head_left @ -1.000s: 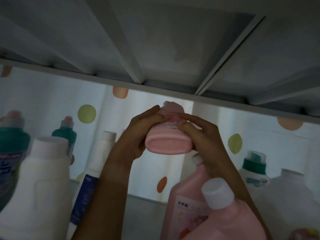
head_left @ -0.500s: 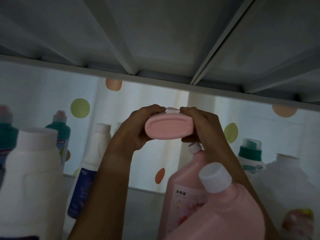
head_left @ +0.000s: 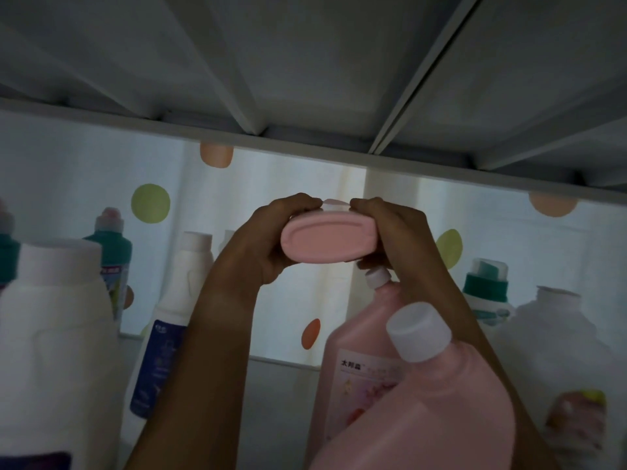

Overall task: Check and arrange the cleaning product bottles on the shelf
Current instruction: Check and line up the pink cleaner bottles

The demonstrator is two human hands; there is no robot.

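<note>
A small pink bottle (head_left: 328, 241) is held up in mid-air, tipped so its oval base faces me. My left hand (head_left: 268, 239) grips its left side and my right hand (head_left: 390, 232) grips its right side, fingers curled round it. Its cap end points away and only a pale sliver shows above. Below stand two large pink bottles with white caps, one near me (head_left: 441, 401) and one behind (head_left: 356, 351). The shelf floor (head_left: 271, 385) is dim.
Large white bottles stand at the left (head_left: 57, 351) and far right (head_left: 559, 351). Teal-necked bottles (head_left: 110, 252) (head_left: 485, 293) and a slim white bottle with a blue label (head_left: 169, 317) stand further back. The upper shelf's underside (head_left: 305, 79) hangs close above. A dotted curtain (head_left: 149, 203) is behind.
The small pink bottle has tipped further back, so its cap has dropped out of sight and its base now faces me. Both hands kept their hold.
</note>
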